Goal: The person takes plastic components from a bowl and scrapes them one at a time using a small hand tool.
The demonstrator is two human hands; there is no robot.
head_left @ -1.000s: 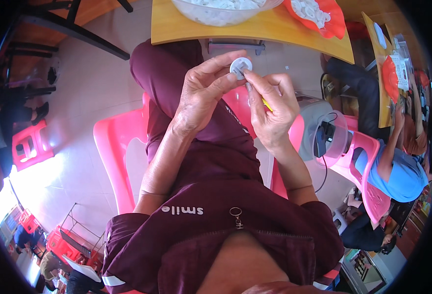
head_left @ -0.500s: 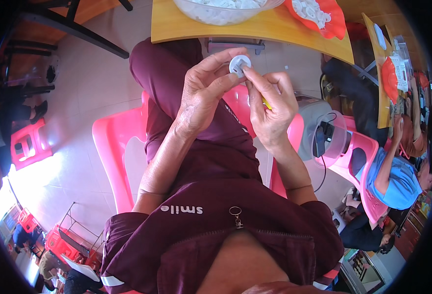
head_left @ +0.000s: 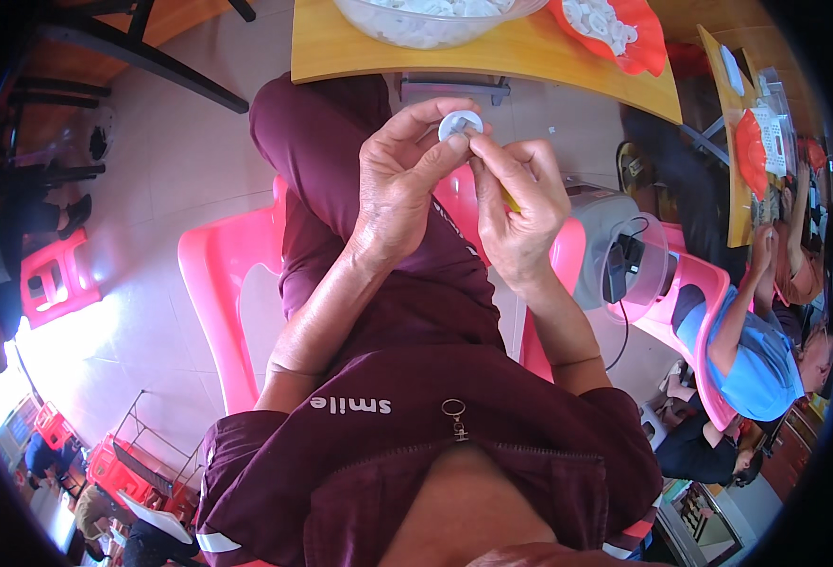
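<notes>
My left hand [head_left: 399,184] is closed, with thumb and fingers pinching a small round white plastic piece [head_left: 458,121] in front of my lap. The piece is tilted, and a raised part shows on its face. My right hand [head_left: 522,210] is closed too, its thumb and forefinger tips meeting the near edge of the white piece. Within the right hand a bit of a yellow object [head_left: 511,200] shows, perhaps a tool handle; the rest is hidden by the fingers.
On the wooden table [head_left: 360,59] ahead stand a clear bowl [head_left: 435,36] of white plastic pieces and a red tray [head_left: 645,47] holding more. A pink chair [head_left: 223,283], a clear tub [head_left: 657,274] and a dark cable are nearby. People sit at the right.
My left thumb has slid further over the white piece, which has tipped and shifted slightly left. My right hand has moved a little left, and less of the yellow object shows.
</notes>
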